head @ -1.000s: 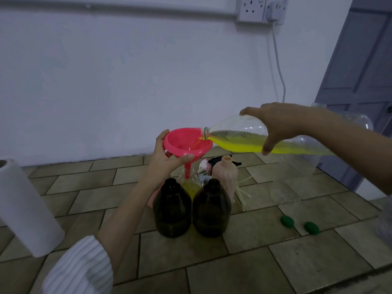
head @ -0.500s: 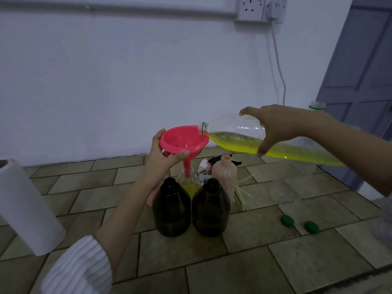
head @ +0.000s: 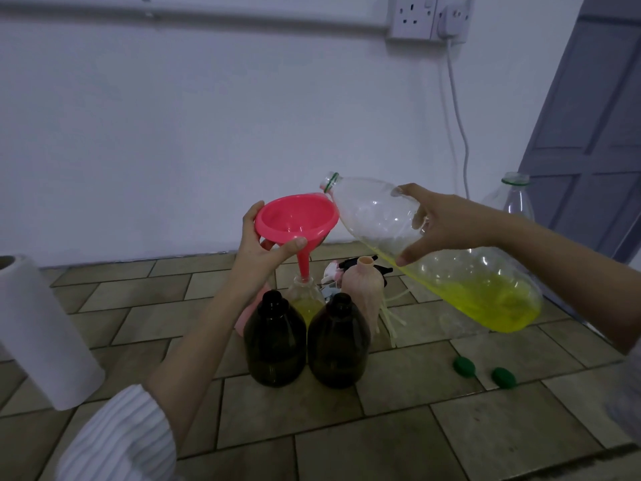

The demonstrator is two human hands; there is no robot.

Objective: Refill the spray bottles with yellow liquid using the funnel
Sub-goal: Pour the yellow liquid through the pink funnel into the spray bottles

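My left hand (head: 258, 253) curls round the bowl of the pink funnel (head: 296, 220), thumb across the front, and its spout sits in the neck of a small clear spray bottle (head: 307, 300) partly filled with yellow. My right hand (head: 440, 225) grips the big clear bottle (head: 416, 251) from above, fingers wrapped over its shoulder; its mouth is tipped up above the funnel rim and the yellow liquid (head: 492, 303) pools at the low end.

In front of the spray bottle stand two dark brown bottles (head: 275, 341), uncapped, side by side on the tiled counter (head: 416, 439). Behind them is a pale peach bottle (head: 360, 289), with what may be spray heads and thin tubes beside it, though the dim light leaves that unclear. Two green caps (head: 464, 366) lie well to the right. A paper towel roll (head: 45, 335) sits at the left edge. The white wall (head: 173, 133) carries a socket (head: 430, 15) with a cable hanging down; an empty clear bottle (head: 513, 199) stands by a grey door (head: 596, 116).
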